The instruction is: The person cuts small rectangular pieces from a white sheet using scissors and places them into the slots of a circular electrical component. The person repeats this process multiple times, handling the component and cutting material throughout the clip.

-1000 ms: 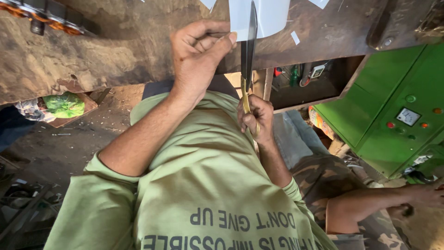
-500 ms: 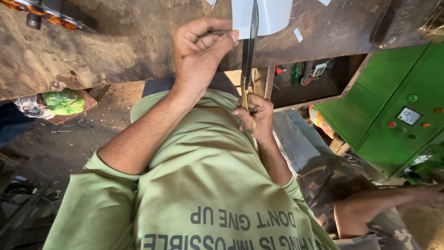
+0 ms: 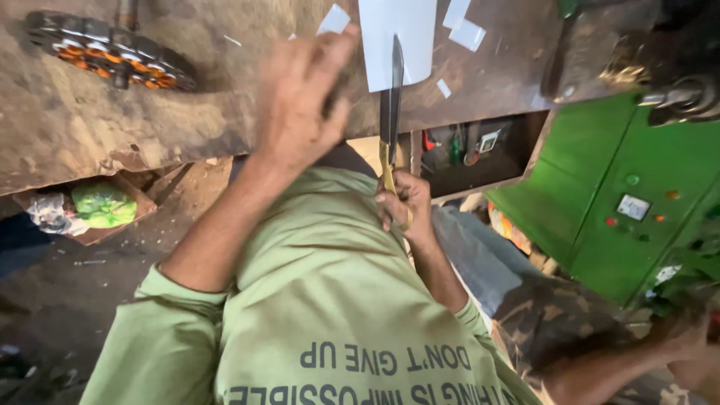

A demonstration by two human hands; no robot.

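**Scissors in right grip, blades on white sheet**

The brown worn surface (image 3: 150,142) fills the top of the view. The white paper sheet (image 3: 397,37) lies flat on it at top centre, cut off by the frame edge. The right hand (image 3: 401,206) sits below the surface edge, close to the green shirt (image 3: 330,300). Its grip is closed around the yellow handles of the scissors (image 3: 391,105). The dark blades run straight up from the grip and the tip lies over the lower middle of the sheet. Blades look almost shut, with only a thin gap.

The left hand (image 3: 300,105) is just left of the blades, near the sheet's left edge and pressed to the surface. It is motion-blurred with fingers curled. Can't tell if this grip holds anything.

Counts:
- one surface
- one green cabinet (image 3: 637,202) at right, with small buttons and a meter
- one white sheet
- one pair of scissors
- one chain-like part with orange links (image 3: 112,56), top left on the surface
- one green bag (image 3: 103,204) in a box under the surface
- about five paper scraps (image 3: 469,34) scattered round the sheet, one just above the left hand

One other person's arm (image 3: 645,360) shows at bottom right, well apart from the scissors.
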